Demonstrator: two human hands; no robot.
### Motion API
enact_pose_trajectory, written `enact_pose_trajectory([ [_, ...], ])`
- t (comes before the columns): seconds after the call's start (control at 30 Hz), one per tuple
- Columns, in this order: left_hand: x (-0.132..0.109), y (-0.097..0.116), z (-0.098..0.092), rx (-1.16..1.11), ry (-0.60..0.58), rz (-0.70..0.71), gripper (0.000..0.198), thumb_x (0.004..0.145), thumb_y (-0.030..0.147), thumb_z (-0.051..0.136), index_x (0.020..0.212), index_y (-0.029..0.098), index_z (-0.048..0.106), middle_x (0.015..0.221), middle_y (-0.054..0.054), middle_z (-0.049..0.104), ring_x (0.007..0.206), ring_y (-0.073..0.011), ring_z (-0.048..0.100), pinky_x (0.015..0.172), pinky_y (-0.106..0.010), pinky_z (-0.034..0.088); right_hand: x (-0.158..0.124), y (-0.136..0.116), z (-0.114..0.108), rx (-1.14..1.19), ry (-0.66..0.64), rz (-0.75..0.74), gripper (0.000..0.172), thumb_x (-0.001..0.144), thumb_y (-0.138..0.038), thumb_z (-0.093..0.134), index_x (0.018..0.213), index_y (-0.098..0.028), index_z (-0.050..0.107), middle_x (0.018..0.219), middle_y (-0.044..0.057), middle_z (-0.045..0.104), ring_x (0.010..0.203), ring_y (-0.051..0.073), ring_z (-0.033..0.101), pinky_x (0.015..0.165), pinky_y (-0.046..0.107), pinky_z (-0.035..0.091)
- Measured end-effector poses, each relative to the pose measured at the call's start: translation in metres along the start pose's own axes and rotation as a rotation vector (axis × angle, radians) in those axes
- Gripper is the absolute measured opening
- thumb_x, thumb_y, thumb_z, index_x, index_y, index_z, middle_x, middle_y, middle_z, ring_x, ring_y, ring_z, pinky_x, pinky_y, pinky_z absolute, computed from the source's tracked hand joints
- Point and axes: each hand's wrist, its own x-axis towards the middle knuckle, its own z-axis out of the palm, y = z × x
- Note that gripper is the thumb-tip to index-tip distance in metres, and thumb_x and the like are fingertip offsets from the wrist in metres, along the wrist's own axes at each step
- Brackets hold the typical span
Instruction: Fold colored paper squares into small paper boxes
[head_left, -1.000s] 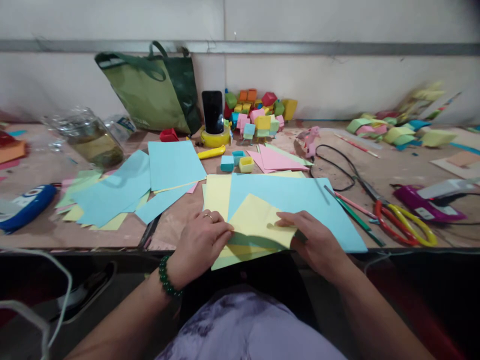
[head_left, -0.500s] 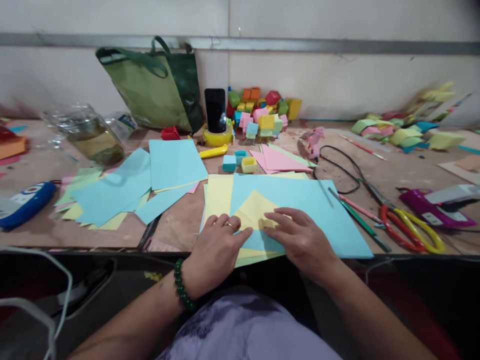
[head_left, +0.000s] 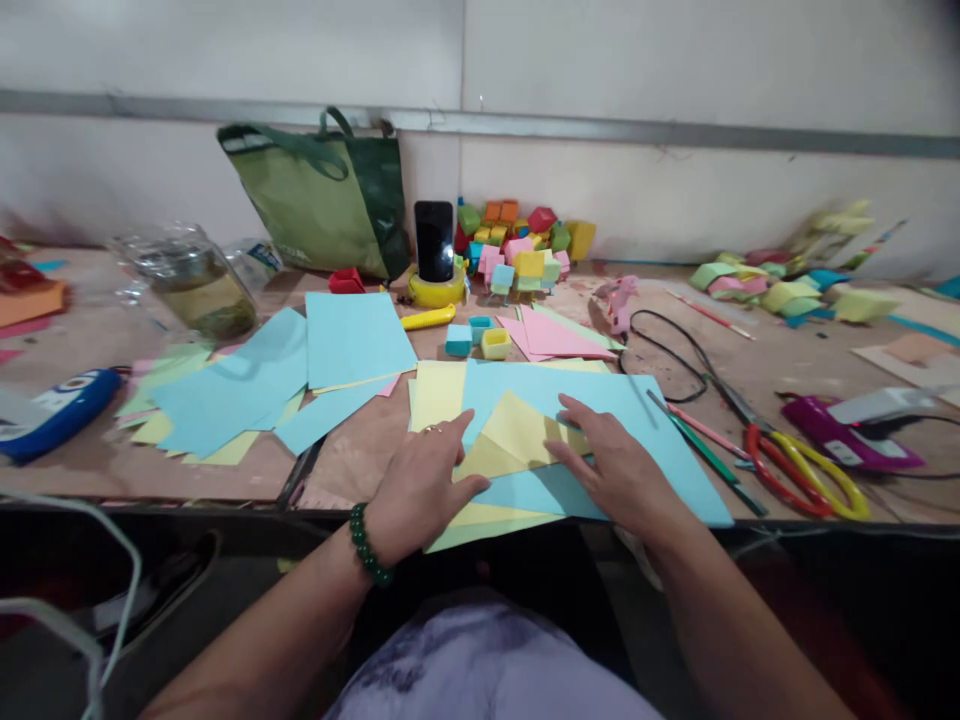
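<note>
A folded yellow sheet of paper [head_left: 514, 430], triangular with its point away from me, lies on a blue sheet [head_left: 626, 425]. At its left corner is my left hand [head_left: 427, 470], thumb and forefinger apart, a ring on one finger and a green bead bracelet on the wrist. My right hand [head_left: 619, 465] rests over the paper's right corner with fingers spread. Neither hand visibly pinches the paper. Further yellow and greenish sheets [head_left: 480, 530] stick out under the blue one at the table edge.
Scissors [head_left: 802, 475], a green pencil [head_left: 716, 460] and a purple device [head_left: 855, 430] lie at right. Blue sheets [head_left: 232, 385] overlap at left, near a lidded jar [head_left: 202, 295]. Behind stand a phone [head_left: 434, 240], a green bag [head_left: 322, 195] and several small paper boxes [head_left: 525, 245].
My hands have moved apart and their fingers have spread. The yellow paper has turned slightly, its left corner now lower. The whole view has shifted a little.
</note>
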Motion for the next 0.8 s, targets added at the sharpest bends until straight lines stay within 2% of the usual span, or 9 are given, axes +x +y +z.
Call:
enact_pose_trajectory([
  [0.1,-0.001,0.0,0.003,-0.092,0.077,0.072,0.046,0.081,0.016,0.061,0.127,0.016,0.053,0.079,-0.001,0.062,0.075,-0.017,0.059,0.072,-0.032,0.046,0.008,-0.007,0.003,0.057,0.005,-0.042,0.065,0.086,-0.044,0.058,0.141,-0.015,0.038,0.125,0.016,0.061,0.11,0.032,0.058,0.088,0.051,0.052],
  [0.2,-0.01,0.002,0.001,-0.027,0.234,0.227,0.028,0.083,0.011,0.054,0.108,0.018,0.064,0.079,-0.003,0.062,0.074,-0.017,0.057,0.07,-0.031,0.044,0.008,-0.015,-0.008,0.121,0.125,-0.221,0.075,0.08,-0.036,0.068,0.143,-0.017,0.033,0.139,0.018,0.049,0.123,0.031,0.05,0.097,0.049,0.048],
  [0.27,-0.017,0.007,-0.003,0.094,0.316,0.327,0.025,0.084,0.01,0.051,0.103,0.017,0.067,0.077,-0.004,0.061,0.073,-0.0178,0.056,0.07,-0.033,0.043,0.005,-0.023,-0.018,0.116,0.229,-0.377,0.066,0.077,-0.026,0.071,0.136,-0.02,0.043,0.139,0.015,0.049,0.125,0.03,0.047,0.1,0.048,0.045],
  [0.3,-0.02,0.011,-0.005,0.158,0.337,0.364,0.025,0.084,0.01,0.051,0.102,0.016,0.067,0.076,-0.005,0.06,0.072,-0.0183,0.055,0.07,-0.034,0.042,0.003,-0.027,-0.022,0.107,0.255,-0.455,0.053,0.077,-0.02,0.071,0.126,-0.023,0.053,0.133,0.012,0.055,0.122,0.028,0.049,0.099,0.046,0.046],
  [0.37,-0.027,0.018,-0.01,0.243,0.326,0.417,0.026,0.084,0.011,0.051,0.104,0.015,0.066,0.075,-0.005,0.06,0.073,-0.0195,0.054,0.071,-0.036,0.04,-0.002,-0.033,-0.026,0.097,0.257,-0.57,0.032,0.077,-0.01,0.068,0.105,-0.024,0.063,0.112,0.006,0.068,0.109,0.025,0.057,0.091,0.041,0.05],
  [0.43,-0.032,0.022,-0.014,0.259,0.263,0.444,0.032,0.083,0.013,0.052,0.113,0.017,0.063,0.086,-0.007,0.063,0.081,-0.022,0.054,0.077,-0.039,0.039,-0.008,-0.035,-0.024,0.14,0.223,-0.601,0.025,0.078,-0.004,0.065,0.095,-0.022,0.065,0.096,0.004,0.072,0.095,0.021,0.062,0.081,0.035,0.054],
  [0.53,-0.035,0.015,-0.019,0.229,0.163,0.422,0.042,0.08,0.014,0.056,0.121,0.023,0.059,0.112,-0.007,0.064,0.1,-0.0266,0.052,0.092,-0.047,0.032,-0.017,-0.026,-0.015,0.259,0.185,-0.535,0.021,0.08,-0.004,0.062,0.093,-0.02,0.065,0.095,0.005,0.073,0.089,0.017,0.065,0.076,0.03,0.056],
  [0.7,-0.032,-0.003,-0.02,0.115,0.085,0.325,0.032,0.081,0.008,0.053,0.103,0.025,0.066,0.104,0.001,0.07,0.093,-0.0217,0.055,0.088,-0.043,0.032,-0.031,-0.012,-0.005,0.256,0.15,-0.451,0.018,0.083,-0.006,0.058,0.093,-0.02,0.06,0.098,0.005,0.074,0.1,0.019,0.066,0.094,0.04,0.05],
  [0.8,-0.033,-0.004,-0.015,0.113,0.098,0.284,0.037,0.075,0.005,0.055,0.102,0.025,0.068,0.105,-0.002,0.07,0.092,-0.0231,0.056,0.083,-0.042,0.033,-0.032,-0.014,-0.006,0.238,0.136,-0.458,0.02,0.083,-0.006,0.058,0.097,-0.02,0.06,0.092,0.005,0.073,0.094,0.018,0.067,0.084,0.035,0.053],
])
